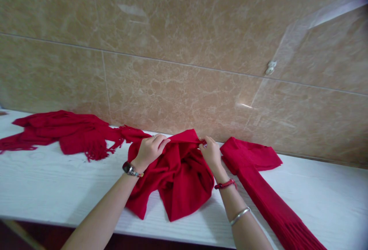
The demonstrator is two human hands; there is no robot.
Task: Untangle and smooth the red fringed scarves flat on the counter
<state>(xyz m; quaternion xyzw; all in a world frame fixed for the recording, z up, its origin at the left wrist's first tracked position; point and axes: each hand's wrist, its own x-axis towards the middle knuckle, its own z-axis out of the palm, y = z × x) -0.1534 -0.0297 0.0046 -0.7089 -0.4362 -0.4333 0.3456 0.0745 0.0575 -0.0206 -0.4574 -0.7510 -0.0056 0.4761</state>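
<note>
A crumpled red scarf [184, 181] lies bunched on the white wood-grain table in front of me. My left hand [151, 150] is closed on its upper left edge, thumb and fingers pinching the cloth. On the upper right side, my right hand [210, 151] pinches the same cloth between thumb and fingertips. A band of fabric stretches between the two hands, with loose folds hanging below it. The left wrist wears a watch and beads; the right has a red cord and a silver bangle.
A second red scarf [71, 127] with fringe lies loosely heaped at the left. To the right, a folded red scarf [258, 181] extends toward the front edge. Behind the white table [43, 188] rises a brown tiled wall [172, 89] with a small fixture [270, 67].
</note>
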